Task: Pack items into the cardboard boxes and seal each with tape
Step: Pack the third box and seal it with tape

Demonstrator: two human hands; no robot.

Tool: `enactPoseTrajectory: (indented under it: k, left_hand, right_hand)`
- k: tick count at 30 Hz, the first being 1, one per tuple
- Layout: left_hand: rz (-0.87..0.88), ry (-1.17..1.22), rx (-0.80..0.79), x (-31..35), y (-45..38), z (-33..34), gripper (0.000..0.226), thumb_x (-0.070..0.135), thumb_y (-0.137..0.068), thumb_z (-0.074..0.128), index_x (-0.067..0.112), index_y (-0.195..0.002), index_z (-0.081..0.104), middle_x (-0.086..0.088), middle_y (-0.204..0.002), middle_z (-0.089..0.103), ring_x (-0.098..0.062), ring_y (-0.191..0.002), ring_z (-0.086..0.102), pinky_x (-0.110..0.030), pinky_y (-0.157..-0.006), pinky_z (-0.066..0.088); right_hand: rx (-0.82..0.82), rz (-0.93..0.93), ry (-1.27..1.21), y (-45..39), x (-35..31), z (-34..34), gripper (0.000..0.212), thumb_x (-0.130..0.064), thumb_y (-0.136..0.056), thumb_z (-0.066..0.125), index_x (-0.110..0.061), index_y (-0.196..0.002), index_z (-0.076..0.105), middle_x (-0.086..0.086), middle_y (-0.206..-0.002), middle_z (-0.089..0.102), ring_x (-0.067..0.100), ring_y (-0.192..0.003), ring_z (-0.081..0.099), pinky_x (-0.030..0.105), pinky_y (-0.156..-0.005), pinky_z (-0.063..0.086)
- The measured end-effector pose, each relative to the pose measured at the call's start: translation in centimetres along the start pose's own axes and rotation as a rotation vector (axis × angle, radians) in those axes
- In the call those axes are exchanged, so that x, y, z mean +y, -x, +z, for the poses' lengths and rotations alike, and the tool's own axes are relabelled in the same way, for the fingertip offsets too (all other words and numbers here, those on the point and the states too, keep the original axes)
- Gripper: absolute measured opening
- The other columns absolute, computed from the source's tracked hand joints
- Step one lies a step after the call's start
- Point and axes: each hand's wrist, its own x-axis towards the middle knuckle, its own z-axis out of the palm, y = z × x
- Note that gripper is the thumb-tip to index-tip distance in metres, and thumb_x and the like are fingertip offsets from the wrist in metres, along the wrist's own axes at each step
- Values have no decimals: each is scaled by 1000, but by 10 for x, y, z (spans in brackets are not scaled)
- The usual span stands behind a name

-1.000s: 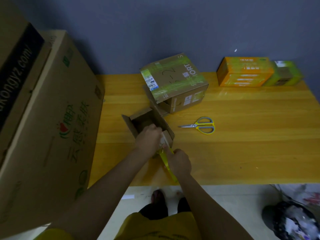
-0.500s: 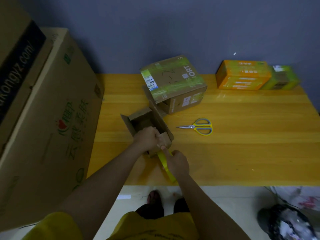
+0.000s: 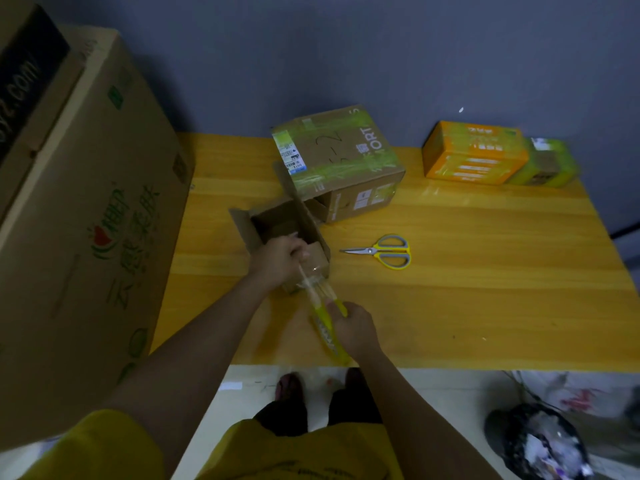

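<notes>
I am drawing the tape roll (image 3: 329, 332) farther back with my right hand (image 3: 353, 329), fingers curled round it; my left hand (image 3: 277, 261) is seemingly pinching the strip onto the small cardboard box (image 3: 277, 233) mid-bench, so sealing is beginning.

The right hand (image 3: 351, 329) now sits farther from the small open box (image 3: 282, 233) than a second ago, drawn back toward the table (image 3: 485, 306) edge with the yellow tape roll (image 3: 329, 332) in its grip. A stretch of clear tape (image 3: 311, 289) now spans the widened gap between roll and box, where before the roll sat almost against the cardboard. The left hand (image 3: 277, 261) lies a little higher on the box's near flap, pressing the tape end down.
</notes>
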Motion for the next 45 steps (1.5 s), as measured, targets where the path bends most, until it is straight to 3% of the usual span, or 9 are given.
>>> enactPoseTrajectory:
  k: [4, 7, 11, 18, 24, 29, 36, 40, 45]
  left_hand:
    - [0, -5, -42, 1, -5, -2, 23, 22, -101, 47, 10, -108, 65, -10, -105, 66, -26, -94, 59, -38, -78, 47]
    - [-26, -83, -5, 4, -5, 3, 26, 23, -104, 37, 15, -112, 61, -8, -105, 65, -26, -90, 59, -39, -74, 49]
    - [-20, -143, 127, 7, 3, 12, 26, 22, -103, 39, 11, -110, 61, -10, -109, 59, -29, -102, 54, -37, -74, 42]
    - [-61, -359, 366, 12, 8, 35, 25, 19, -91, 55, 6, -108, 67, -21, -106, 55, -41, -99, 52, -44, -81, 40]
    - [-101, -517, 300, 15, 17, 43, 60, 31, -79, 42, 2, -131, 51, -22, -110, 54, -41, -99, 54, -52, -93, 40]
    - [-150, -422, 156, 20, 26, 45, 101, 49, -84, 62, 14, -153, -3, -11, -145, 25, -30, -138, 21, -49, -117, 6]
    - [-136, -462, 329, 21, 36, 54, 93, 53, -58, 83, 4, -130, 51, -21, -132, 47, -40, -127, 42, -57, -112, 19]
    - [-103, -444, 265, 18, 40, 56, 98, 63, -66, 72, 9, -141, 42, -16, -137, 43, -35, -132, 37, -53, -114, 10]
    - [-122, -442, 175, 19, 48, 54, 114, 73, -67, 63, 14, -153, 16, -11, -154, 22, -28, -144, 17, -52, -115, -7]
  right_hand:
    - [-41, 3, 14, 0, 0, -2, 55, -63, -91, 46, -13, -72, 61, 11, -74, 63, 31, -79, 61, 37, -70, 44]
    - [-79, 35, 26, -5, 1, -10, 57, -62, -94, 38, -13, -85, 65, 14, -92, 68, 31, -93, 61, 36, -78, 42]
    - [228, 13, -34, -36, 15, -44, 36, -30, -102, 40, -3, -98, 65, 23, -103, 66, 36, -102, 61, 38, -83, 42]
    - [47, -126, 748, -136, 28, -85, 56, -10, -91, 47, -8, -146, 33, 13, -150, 30, 31, -139, 29, 44, -103, 39]
    - [-78, -266, 1192, -168, 17, -93, 50, -19, -98, 43, -4, -144, 29, 19, -144, 33, 35, -135, 31, 40, -108, 32]
    - [-135, -355, 1194, -167, 28, -102, 41, -30, -105, 33, -4, -136, 38, 18, -138, 39, 33, -127, 41, 39, -99, 39]
    - [-294, -311, 658, -143, 31, -119, 31, -31, -95, 56, -4, -110, 52, 17, -106, 57, 32, -93, 59, 31, -69, 43]
    - [-486, -243, 445, -115, 11, -138, 33, -29, -86, 72, -12, -106, 52, 0, -92, 54, 19, -83, 55, 25, -58, 37]
    - [-721, -171, 613, -96, -25, -156, 43, -43, -82, 73, -20, -109, 48, -2, -102, 50, 14, -90, 52, 27, -69, 42]
